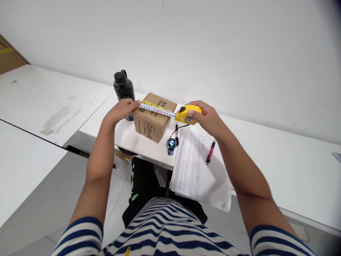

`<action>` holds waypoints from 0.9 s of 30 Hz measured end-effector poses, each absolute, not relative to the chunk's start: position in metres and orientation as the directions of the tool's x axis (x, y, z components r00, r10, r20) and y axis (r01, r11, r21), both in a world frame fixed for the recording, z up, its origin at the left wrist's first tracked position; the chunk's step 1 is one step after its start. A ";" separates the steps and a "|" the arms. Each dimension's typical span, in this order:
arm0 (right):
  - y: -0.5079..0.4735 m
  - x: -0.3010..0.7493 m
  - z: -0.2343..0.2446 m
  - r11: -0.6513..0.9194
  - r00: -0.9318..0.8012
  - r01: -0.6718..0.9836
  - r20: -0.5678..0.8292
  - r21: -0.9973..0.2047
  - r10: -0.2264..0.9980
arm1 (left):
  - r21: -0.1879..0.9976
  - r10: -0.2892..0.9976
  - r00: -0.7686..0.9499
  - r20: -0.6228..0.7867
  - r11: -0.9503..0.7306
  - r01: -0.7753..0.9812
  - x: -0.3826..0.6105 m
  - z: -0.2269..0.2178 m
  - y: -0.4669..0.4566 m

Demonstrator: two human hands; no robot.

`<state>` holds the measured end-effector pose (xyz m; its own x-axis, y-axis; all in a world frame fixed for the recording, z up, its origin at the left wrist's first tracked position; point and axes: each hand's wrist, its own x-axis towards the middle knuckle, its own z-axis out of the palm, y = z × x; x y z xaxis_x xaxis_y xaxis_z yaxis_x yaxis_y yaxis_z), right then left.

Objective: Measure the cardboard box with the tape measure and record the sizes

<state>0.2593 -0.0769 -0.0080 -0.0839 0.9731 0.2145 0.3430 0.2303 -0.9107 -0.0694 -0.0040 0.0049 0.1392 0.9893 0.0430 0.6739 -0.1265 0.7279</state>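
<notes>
A brown cardboard box point(150, 126) with printed black characters stands on the white desk. Across its top runs the pulled-out blade of a yellow tape measure point(183, 115). My right hand point(206, 115) is wrapped round the tape's case, just past the box's right edge, with the thumb on its side. At the box's left edge my left hand point(124, 111) pinches the blade's free end, and its fingertips hide the tip. Numbers on the blade face up, with a red-marked ten near the middle.
Behind my left hand stands a black water bottle point(124, 87). In front of the box lies a smartwatch point(171, 144), beside a black pen point(177, 133). Handwritten sheets point(189, 167) overhang the desk's point(266, 149) front edge, with a red pen point(211, 153) on them.
</notes>
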 end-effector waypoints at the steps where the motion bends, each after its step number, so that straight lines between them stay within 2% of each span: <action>1: -0.072 0.263 -0.010 0.226 -0.087 0.281 0.209 -0.933 0.974 | 0.759 0.993 0.103 0.064 -0.115 0.641 -0.074 0.005 -0.019; 4: -0.062 0.267 -0.016 0.203 -0.102 0.075 0.195 -0.976 0.975 | 0.867 0.995 0.032 0.099 -0.102 0.487 -0.074 -0.009 -0.081; 7: -0.067 0.254 -0.023 0.238 -0.128 -0.051 0.243 -0.970 0.962 | 0.969 0.997 0.074 -0.020 0.001 0.247 -0.044 -0.042 -0.146; 10: -0.093 0.226 -0.035 0.348 -0.211 -0.083 0.358 -0.934 0.909 | 0.993 1.000 0.001 -0.016 0.016 0.115 0.001 -0.076 -0.181; 13: -0.126 0.202 -0.048 0.481 -0.357 -0.050 0.465 -0.876 0.810 | 1.000 1.000 0.001 -0.016 0.016 0.012 0.033 -0.092 -0.186; 16: -0.144 0.192 -0.055 0.566 -0.378 0.006 0.522 -0.824 0.764 | 0.999 0.998 0.065 -0.021 0.023 -0.028 0.041 -0.095 -0.179; 20: -0.126 0.198 -0.047 0.530 -0.373 -0.030 0.501 -0.848 0.781 | 1.000 0.995 0.095 0.016 -0.017 0.004 0.028 -0.083 -0.167; 24: -0.059 0.217 -0.014 0.582 -0.298 -0.123 0.590 -0.804 0.751 | 0.995 0.993 -0.109 0.050 -0.059 -0.079 0.005 -0.061 -0.145; 27: 0.011 0.242 0.013 0.514 -0.312 -0.079 0.511 -0.854 0.801 | 0.979 0.976 -0.216 -0.012 -0.032 -0.200 -0.014 -0.053 -0.132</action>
